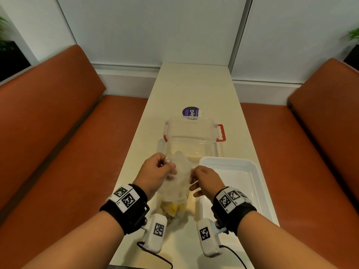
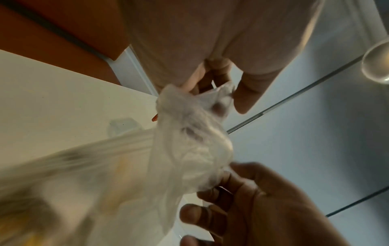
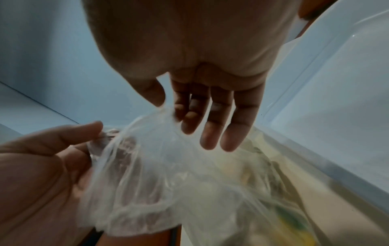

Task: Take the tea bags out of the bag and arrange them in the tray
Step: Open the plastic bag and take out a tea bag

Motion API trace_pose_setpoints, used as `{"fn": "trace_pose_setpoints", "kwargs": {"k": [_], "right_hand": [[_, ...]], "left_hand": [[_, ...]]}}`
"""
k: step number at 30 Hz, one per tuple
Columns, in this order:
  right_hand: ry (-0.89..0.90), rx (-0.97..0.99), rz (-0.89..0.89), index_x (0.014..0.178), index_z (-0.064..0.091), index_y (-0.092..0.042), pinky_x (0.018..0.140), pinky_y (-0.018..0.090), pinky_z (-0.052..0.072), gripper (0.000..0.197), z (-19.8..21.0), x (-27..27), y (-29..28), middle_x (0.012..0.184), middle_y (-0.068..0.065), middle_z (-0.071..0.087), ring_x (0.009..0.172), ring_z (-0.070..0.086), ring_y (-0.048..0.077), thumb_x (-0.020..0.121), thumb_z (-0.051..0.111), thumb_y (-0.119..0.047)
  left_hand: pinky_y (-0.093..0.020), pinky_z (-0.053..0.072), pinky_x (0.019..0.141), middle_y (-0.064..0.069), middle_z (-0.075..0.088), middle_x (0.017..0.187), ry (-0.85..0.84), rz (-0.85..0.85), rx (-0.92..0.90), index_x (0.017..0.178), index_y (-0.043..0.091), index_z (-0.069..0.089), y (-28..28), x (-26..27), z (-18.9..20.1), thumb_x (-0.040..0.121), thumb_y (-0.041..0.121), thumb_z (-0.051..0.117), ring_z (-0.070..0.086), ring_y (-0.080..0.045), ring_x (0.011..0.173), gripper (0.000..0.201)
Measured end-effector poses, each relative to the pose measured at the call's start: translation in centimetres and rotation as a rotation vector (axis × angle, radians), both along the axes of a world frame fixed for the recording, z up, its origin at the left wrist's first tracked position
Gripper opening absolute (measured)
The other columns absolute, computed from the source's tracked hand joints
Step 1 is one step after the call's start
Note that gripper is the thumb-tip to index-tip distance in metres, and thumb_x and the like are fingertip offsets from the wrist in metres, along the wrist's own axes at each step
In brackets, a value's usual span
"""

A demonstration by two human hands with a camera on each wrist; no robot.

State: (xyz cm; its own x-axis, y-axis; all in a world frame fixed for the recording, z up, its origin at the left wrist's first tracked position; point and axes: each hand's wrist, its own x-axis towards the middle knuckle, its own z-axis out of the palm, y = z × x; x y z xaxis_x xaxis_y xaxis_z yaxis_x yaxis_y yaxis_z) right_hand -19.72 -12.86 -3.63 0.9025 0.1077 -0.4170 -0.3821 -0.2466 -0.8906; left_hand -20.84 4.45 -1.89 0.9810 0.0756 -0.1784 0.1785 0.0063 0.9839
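Closest to me are my two wrists with the tag bands, and just past them my left hand (image 1: 158, 171) and right hand (image 1: 206, 179) on either side of the bag (image 1: 178, 183). It's thin clear plastic, neck bunched up between the hands, and it hangs down toward the table (image 1: 194, 90).

Left thumb and fingers are pinching the crumpled neck. On the right, thumb and forefinger nip a bit of film in the right wrist view, and the other fingers hang loose and nearly straight.

The tea bags (image 1: 172, 207) are down in the bottom of the bag, yellowish bits. The tray (image 1: 252, 171) is just to the right with nothing in it yet.

So I reckon I'm at the opening stage. To do it well, I'd keep the left pinch firm and peel the mouth apart with the right, gently, since film this thin will probably tear or cling. Both palms face each other, wrists raised over the table, hands close together. Clear box (image 1: 192, 133) sits just beyond.
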Motion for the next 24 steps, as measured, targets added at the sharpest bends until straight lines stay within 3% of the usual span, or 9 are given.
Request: {"fn": "trace_pose_setpoints", "kwargs": {"k": [3, 6, 9, 12, 14, 17, 20, 23, 24], "right_hand": [[0.042, -0.022, 0.006, 0.093, 0.06, -0.009, 0.056, 0.033, 0.056, 0.045, 0.4, 0.5, 0.7, 0.089, 0.01, 0.064, 0.073, 0.063, 0.022, 0.087, 0.057, -0.053], [0.027, -0.128, 0.082, 0.093, 0.061, -0.008, 0.066, 0.042, 0.061, 0.023, 0.3, 0.9, 1.5, 0.089, 0.013, 0.064, 0.077, 0.063, 0.023, 0.091, 0.06, -0.03], [0.057, -0.051, 0.014, 0.088, 0.058, -0.007, 0.072, 0.044, 0.06, 0.013, -0.1, 0.8, 1.6, 0.1, 0.022, 0.064, 0.088, 0.066, 0.031, 0.094, 0.05, -0.016], [0.095, 0.12, -0.082, 0.086, 0.057, -0.002, 0.074, 0.044, 0.059, 0.016, -0.6, 0.5, 1.5, 0.1, 0.025, 0.064, 0.088, 0.066, 0.035, 0.094, 0.044, -0.008], [0.144, 0.321, -0.152, 0.086, 0.056, -0.001, 0.071, 0.042, 0.056, 0.016, -0.6, 0.3, 1.5, 0.092, 0.019, 0.066, 0.079, 0.066, 0.03, 0.094, 0.042, -0.002], [0.225, 0.612, -0.276, 0.096, 0.054, 0.001, 0.073, 0.041, 0.055, 0.013, -1.4, 0.3, 1.4, 0.09, 0.017, 0.066, 0.078, 0.064, 0.029, 0.095, 0.041, 0.004], [0.31, 0.834, -0.373, 0.108, 0.051, -0.001, 0.075, 0.041, 0.058, 0.021, -2.8, 0.4, 0.8, 0.102, 0.023, 0.06, 0.086, 0.062, 0.031, 0.092, 0.039, 0.007], [0.39, 1.05, -0.592, 0.091, 0.046, -0.005, 0.063, 0.038, 0.058, 0.025, -4.1, 0.6, 0.1, 0.077, 0.015, 0.054, 0.063, 0.062, 0.024, 0.087, 0.031, 0.014], [0.414, 1.099, -0.677, 0.087, 0.044, -0.008, 0.056, 0.035, 0.057, 0.028, -4.7, 0.7, -0.2, 0.068, 0.011, 0.05, 0.053, 0.058, 0.02, 0.086, 0.028, 0.015]], "left_hand": [[-0.035, 0.053, 0.065, -0.017, 0.064, 0.074, 0.02, -0.047, -0.005, 0.076, 0.006, 0.051, -0.1, -0.2, 0.3, 0.083, -0.007, 0.064, 0.064, -0.026, 0.072, 0.019], [-0.035, 0.05, 0.062, -0.015, 0.061, 0.068, 0.077, 0.004, -0.085, 0.078, 0.007, 0.049, 0.2, -0.2, -0.1, 0.083, -0.011, 0.059, 0.06, -0.026, 0.063, 0.021], [-0.035, 0.046, 0.061, -0.003, 0.06, 0.057, 0.21, 0.095, -0.119, 0.096, 0.007, 0.056, 1.1, -0.1, -1.3, 0.085, 0.007, 0.068, 0.055, -0.022, 0.055, 0.016], [-0.025, 0.045, 0.053, 0.005, 0.062, 0.054, 0.314, 0.031, -0.013, 0.082, 0.006, 0.062, 1.4, -0.2, -2.4, 0.089, 0.013, 0.067, 0.057, -0.012, 0.051, 0.01], [-0.03, 0.05, 0.063, -0.007, 0.067, 0.071, 0.372, 0.069, -0.204, 0.081, 0.004, 0.061, 1.5, 0.1, -3.0, 0.095, 0.008, 0.057, 0.061, -0.02, 0.066, 0.015], [-0.041, 0.057, 0.073, -0.019, 0.066, 0.094, 0.469, 0.193, -0.734, 0.083, 0.004, 0.058, 2.3, 0.0, -3.2, 0.099, 0.011, 0.043, 0.066, -0.033, 0.08, 0.023], [-0.036, 0.06, 0.056, -0.015, 0.069, 0.081, 0.466, 0.308, -0.986, 0.084, 0.008, 0.053, 3.6, -0.3, -4.5, 0.1, 0.012, 0.037, 0.069, -0.028, 0.069, 0.023], [-0.032, 0.056, 0.048, -0.011, 0.057, 0.066, 0.419, 0.412, -1.08, 0.085, 0.005, 0.048, 4.9, -0.3, -5.8, 0.084, 0.002, 0.042, 0.063, -0.024, 0.056, 0.007], [-0.032, 0.054, 0.046, -0.009, 0.052, 0.066, 0.405, 0.46, -1.1, 0.087, 0.006, 0.047, 5.3, -0.3, -6.4, 0.076, -0.002, 0.045, 0.06, -0.025, 0.057, 0.013]]}}
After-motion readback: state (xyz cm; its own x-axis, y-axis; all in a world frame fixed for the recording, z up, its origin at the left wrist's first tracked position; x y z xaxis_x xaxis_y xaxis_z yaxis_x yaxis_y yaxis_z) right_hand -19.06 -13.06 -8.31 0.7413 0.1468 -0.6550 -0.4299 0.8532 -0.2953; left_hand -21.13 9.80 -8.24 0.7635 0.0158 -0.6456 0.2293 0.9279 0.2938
